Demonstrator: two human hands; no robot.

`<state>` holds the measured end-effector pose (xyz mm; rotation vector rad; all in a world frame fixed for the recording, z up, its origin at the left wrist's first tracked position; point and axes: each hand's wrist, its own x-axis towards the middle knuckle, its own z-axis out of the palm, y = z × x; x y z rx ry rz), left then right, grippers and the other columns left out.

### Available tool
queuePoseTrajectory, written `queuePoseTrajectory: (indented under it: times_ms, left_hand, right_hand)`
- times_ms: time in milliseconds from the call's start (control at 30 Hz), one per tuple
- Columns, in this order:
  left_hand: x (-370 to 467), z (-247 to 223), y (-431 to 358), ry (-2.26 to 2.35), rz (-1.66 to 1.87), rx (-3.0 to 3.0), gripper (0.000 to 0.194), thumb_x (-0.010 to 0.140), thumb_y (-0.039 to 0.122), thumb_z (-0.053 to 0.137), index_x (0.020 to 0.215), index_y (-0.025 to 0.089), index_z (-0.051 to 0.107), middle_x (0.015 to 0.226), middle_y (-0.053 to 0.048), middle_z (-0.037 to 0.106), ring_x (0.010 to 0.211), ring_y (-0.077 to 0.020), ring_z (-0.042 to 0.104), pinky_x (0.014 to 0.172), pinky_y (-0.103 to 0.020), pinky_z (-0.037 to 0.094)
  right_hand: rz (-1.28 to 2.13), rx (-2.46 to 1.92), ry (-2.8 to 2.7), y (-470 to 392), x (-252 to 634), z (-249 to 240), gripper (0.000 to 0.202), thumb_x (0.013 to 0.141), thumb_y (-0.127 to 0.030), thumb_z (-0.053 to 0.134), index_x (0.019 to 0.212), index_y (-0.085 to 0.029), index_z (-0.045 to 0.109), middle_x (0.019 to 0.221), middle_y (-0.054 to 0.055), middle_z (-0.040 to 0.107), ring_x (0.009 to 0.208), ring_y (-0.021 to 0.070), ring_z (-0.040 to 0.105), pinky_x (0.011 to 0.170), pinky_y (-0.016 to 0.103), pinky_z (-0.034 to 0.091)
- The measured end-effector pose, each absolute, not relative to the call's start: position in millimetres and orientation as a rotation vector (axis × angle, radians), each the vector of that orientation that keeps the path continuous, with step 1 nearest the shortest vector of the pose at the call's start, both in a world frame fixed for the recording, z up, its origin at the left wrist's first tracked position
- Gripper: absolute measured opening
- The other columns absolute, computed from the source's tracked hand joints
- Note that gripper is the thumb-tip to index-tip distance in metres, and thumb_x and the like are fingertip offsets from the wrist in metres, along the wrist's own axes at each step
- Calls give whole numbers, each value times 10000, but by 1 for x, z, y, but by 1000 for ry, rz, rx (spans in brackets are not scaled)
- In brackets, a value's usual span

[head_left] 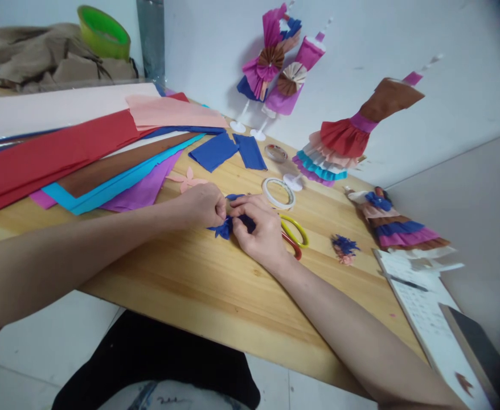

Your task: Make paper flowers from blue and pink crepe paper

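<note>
Right hand (261,230) pinched the crinkled blue paper (222,230), well in from the front edge of the table (216,279)! Left hand (203,206) curled in alongside, its exact grip impossible to tell!

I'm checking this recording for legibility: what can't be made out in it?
All in the head view:
Blue piece: full shape, covered partly by the right hand.
Left hand: fingertips and their grip, hidden by its curled fingers.
Yellow loop: its other end, behind the right hand.
White sheet: writing, too small and blurred.
Red paper: cut off by the left edge.
</note>
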<state>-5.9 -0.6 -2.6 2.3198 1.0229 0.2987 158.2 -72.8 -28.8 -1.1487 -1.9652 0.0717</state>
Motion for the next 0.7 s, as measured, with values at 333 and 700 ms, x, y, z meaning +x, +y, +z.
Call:
queuePoseTrajectory:
  times_ms: [333, 700]
  left_hand:
    - [-5, 7, -4, 1023, 234, 2331, 110, 652, 161, 607, 580, 146, 688, 562, -11, 675, 542, -129, 551, 615, -261, 404]
    - [-7, 5, 0, 1019, 196, 2349, 80, 640, 156, 642, 613, 140, 715, 561, 0, 666, 565, -135, 554, 698, -288, 440]
  right_hand:
    - [134, -1157, -2044, -73, 156, -27, 120, 825, -135, 584, 739, -215, 610, 904, 89, 700, 919, 244, 623, 838, 456, 521]
    - [134, -1078, -2102, -72, 157, -28, 151, 818, -84, 566, 737, -210, 583, 896, 84, 693, 914, 230, 613, 829, 412, 512]
